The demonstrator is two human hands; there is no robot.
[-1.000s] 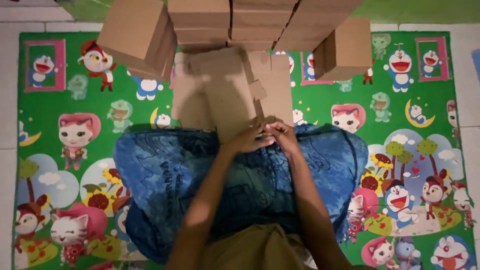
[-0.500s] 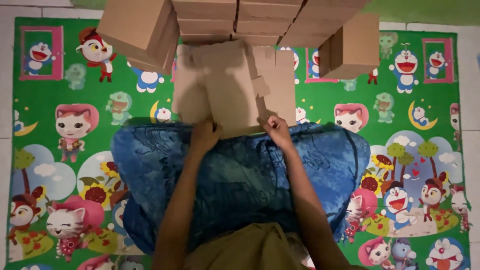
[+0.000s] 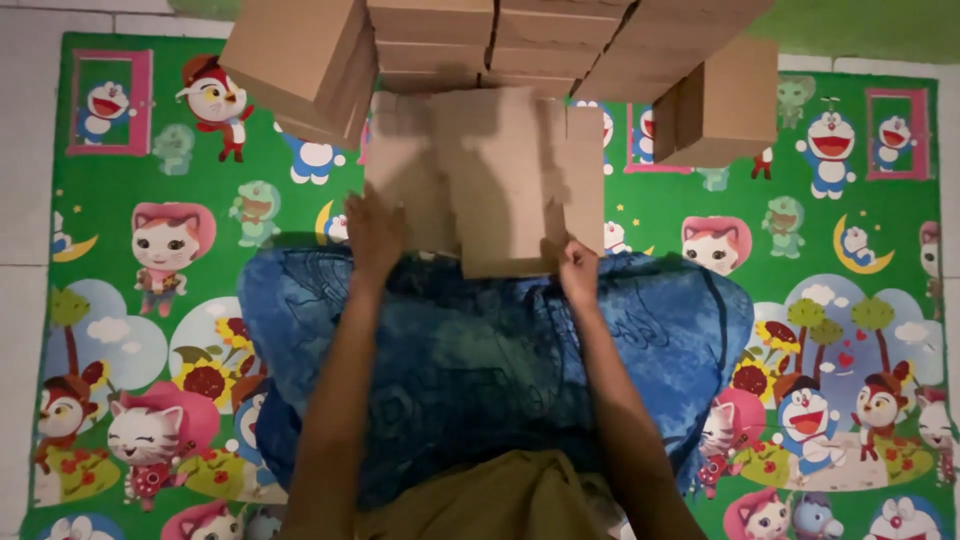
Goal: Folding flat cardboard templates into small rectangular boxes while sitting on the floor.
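The left hand (image 3: 372, 232) lies flat and spread on the left part of a flat cardboard blank (image 3: 490, 180) — fingers extended, pressing, not gripping. The right hand (image 3: 578, 272) is curled at the blank's near right corner, pinching its edge. The blank lies on the mat (image 3: 120, 190) before the blue-clad lap — folded boxes (image 3: 300, 55) stacked just behind.

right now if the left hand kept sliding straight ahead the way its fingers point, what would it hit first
The left hand already lies on the flat cardboard sheet; straight ahead it would probably meet the stacked cardboard boxes, though depth is unclear.
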